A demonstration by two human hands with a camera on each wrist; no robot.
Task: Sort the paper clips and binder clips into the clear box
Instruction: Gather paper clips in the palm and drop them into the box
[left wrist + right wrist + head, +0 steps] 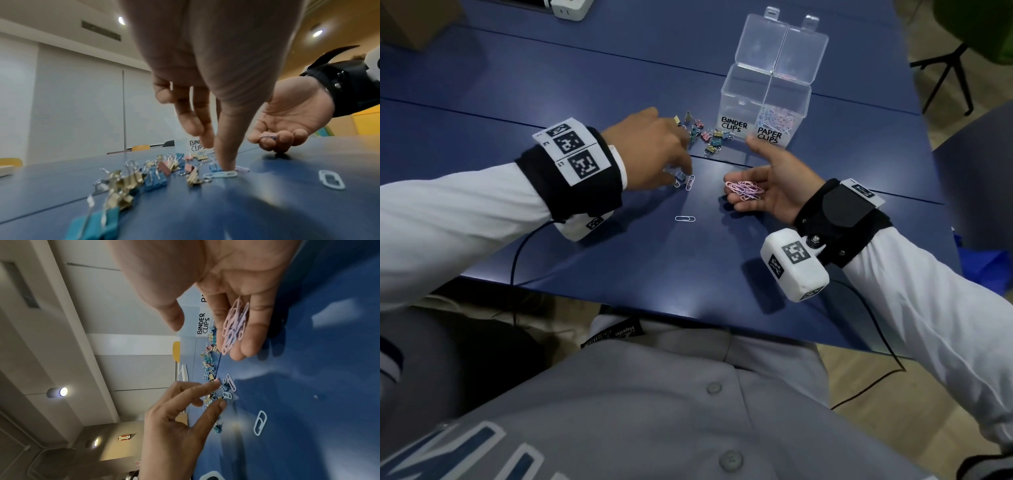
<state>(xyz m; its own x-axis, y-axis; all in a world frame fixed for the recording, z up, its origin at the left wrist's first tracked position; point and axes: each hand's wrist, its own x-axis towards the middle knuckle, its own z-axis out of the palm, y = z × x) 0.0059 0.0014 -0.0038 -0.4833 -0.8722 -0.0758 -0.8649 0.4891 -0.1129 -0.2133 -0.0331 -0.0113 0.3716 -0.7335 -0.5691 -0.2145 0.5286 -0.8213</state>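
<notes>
The clear box stands open at the back of the blue table, labelled BINDER CLIPS on the left and PAPER CLIPS on the right; the right half holds pastel paper clips. Coloured binder clips lie scattered in front of it. My left hand reaches down palm-down, and its thumb presses on a light paper clip. Another clip lies beside it and one more nearer me. My right hand lies palm-up, carrying a pile of pink paper clips on its relaxed fingers.
A white power strip and a cardboard box sit at the table's far left. A black cable hangs over the near table edge. Black stand legs are on the floor past the right edge.
</notes>
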